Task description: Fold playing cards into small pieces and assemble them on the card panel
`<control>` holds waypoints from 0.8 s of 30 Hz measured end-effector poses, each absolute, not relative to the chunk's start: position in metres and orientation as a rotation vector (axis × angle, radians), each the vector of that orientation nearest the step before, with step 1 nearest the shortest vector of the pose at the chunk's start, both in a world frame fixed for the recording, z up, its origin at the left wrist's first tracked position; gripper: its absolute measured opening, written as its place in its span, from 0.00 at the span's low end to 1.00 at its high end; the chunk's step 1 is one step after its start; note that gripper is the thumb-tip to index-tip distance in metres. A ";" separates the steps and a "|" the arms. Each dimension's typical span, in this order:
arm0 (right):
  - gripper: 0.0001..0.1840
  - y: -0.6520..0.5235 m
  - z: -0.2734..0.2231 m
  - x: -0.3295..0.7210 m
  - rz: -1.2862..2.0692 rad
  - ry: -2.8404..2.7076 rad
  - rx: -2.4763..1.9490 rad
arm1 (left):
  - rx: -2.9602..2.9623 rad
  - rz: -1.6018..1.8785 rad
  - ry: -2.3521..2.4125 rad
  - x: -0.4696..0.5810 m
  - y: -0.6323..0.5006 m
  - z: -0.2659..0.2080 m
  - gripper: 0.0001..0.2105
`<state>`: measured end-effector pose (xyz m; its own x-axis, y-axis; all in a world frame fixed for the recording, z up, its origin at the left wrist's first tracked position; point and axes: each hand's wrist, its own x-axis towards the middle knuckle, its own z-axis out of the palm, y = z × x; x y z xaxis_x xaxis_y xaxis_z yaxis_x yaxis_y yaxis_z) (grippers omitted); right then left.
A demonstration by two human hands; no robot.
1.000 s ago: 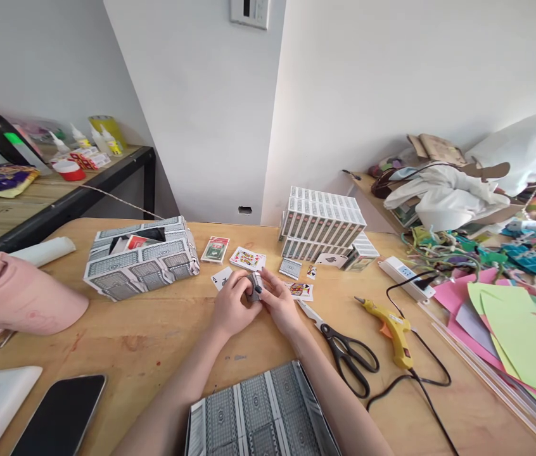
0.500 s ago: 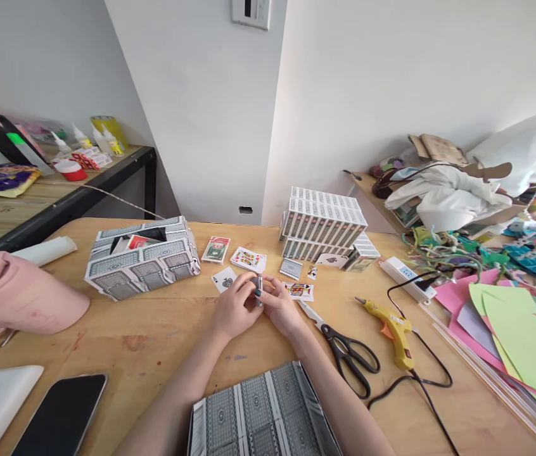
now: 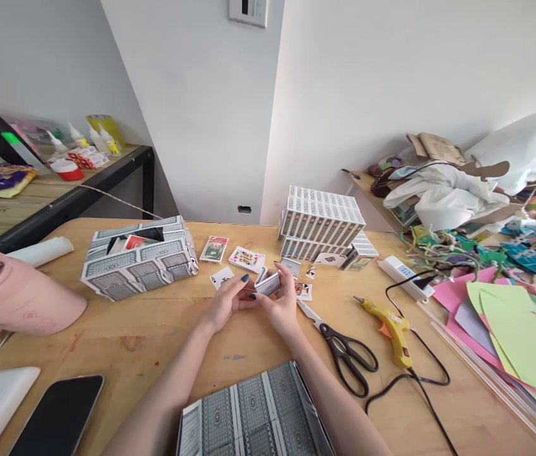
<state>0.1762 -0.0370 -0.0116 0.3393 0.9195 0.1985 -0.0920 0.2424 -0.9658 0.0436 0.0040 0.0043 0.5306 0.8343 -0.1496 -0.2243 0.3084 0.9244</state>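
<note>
Near the table's middle, my right hand [image 3: 283, 301] grips a folded playing card [image 3: 268, 285], its patterned back showing. Close by on its left, my left hand [image 3: 226, 303] has thumb and fingers apart; its fingertips reach toward the card, and whether they touch it I cannot tell. An ace card [image 3: 220, 277] lies just beyond the left hand, beside a small stack of face cards [image 3: 247, 259]. Past the right hand are another card lying back up [image 3: 291, 266] and a partly covered face card [image 3: 304, 291]. Below my forearms sits a box covered in playing cards [image 3: 253, 411].
Black scissors [image 3: 344, 354] and a yellow glue gun [image 3: 394, 329] with its cord lie right. Behind stands a card-built block [image 3: 322, 218]. Left are a card-covered box [image 3: 139, 269], pink tumbler [image 3: 25, 294] and phone [image 3: 59, 415]. A power strip [image 3: 405, 278] borders coloured paper [image 3: 510, 329].
My hands have drawn apart slightly. The left hand has loosened and shifted left, and the folded card has turned to show its back in the right hand.
</note>
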 end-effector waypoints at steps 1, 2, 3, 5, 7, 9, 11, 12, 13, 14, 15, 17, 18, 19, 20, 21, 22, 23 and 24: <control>0.40 -0.037 -0.011 0.176 0.846 -1.004 -1.099 | 0.953 0.742 0.685 0.042 0.005 0.004 0.14; 0.41 -0.038 -0.010 0.176 0.830 -1.037 -1.108 | 0.920 0.702 0.664 0.041 0.006 0.005 0.13; 0.40 -0.039 -0.009 0.175 0.818 -1.065 -1.115 | 0.911 0.665 0.652 0.039 0.006 0.006 0.12; 0.39 -0.041 -0.005 0.174 0.805 -1.115 -1.118 | 0.924 0.616 0.643 0.035 0.007 0.008 0.11; 0.38 -0.043 -0.003 0.173 0.792 -1.159 -1.117 | 0.937 0.606 0.632 0.031 0.007 0.008 0.10; 0.38 -0.042 -0.003 0.174 0.748 -1.176 -1.143 | 0.952 0.620 0.623 0.029 0.009 0.008 0.10; 0.41 -0.040 -0.006 0.176 0.687 -1.146 -1.198 | 0.957 0.657 0.625 0.028 0.011 0.007 0.10; 0.41 -0.038 -0.008 0.177 0.678 -1.119 -1.222 | 0.953 0.682 0.629 0.028 0.012 0.006 0.10; 0.41 -0.037 -0.009 0.178 0.697 -1.085 -1.230 | 0.947 0.710 0.636 0.029 0.013 0.006 0.10; 0.39 -0.035 -0.011 0.179 0.742 -1.045 -1.215 | 0.946 0.736 0.647 0.030 0.013 0.005 0.10; 0.37 -0.034 -0.012 0.180 0.804 -0.996 -1.181 | 0.955 0.756 0.664 0.031 0.013 0.005 0.10; 0.33 -0.032 -0.012 0.180 0.923 -0.882 -1.089 | 1.009 0.774 0.704 0.033 0.013 0.006 0.11; 0.32 -0.032 -0.012 0.180 0.968 -0.829 -1.050 | 1.043 0.774 0.717 0.034 0.013 0.006 0.11; 0.32 -0.032 -0.011 0.180 1.004 -0.785 -1.021 | 1.078 0.773 0.724 0.035 0.012 0.006 0.12; 0.32 -0.031 -0.011 0.179 1.035 -0.750 -1.000 | 1.110 0.770 0.726 0.036 0.012 0.005 0.12; 0.33 -0.031 -0.011 0.179 1.066 -0.724 -0.981 | 1.139 0.771 0.729 0.038 0.011 0.004 0.13; 0.33 -0.031 -0.010 0.180 1.098 -0.704 -0.959 | 1.167 0.777 0.736 0.039 0.010 0.003 0.13; 0.34 -0.031 -0.010 0.180 1.127 -0.688 -0.934 | 1.195 0.787 0.747 0.040 0.010 0.002 0.13; 0.35 -0.031 -0.010 0.181 1.147 -0.673 -0.909 | 1.228 0.799 0.761 0.042 0.009 0.001 0.13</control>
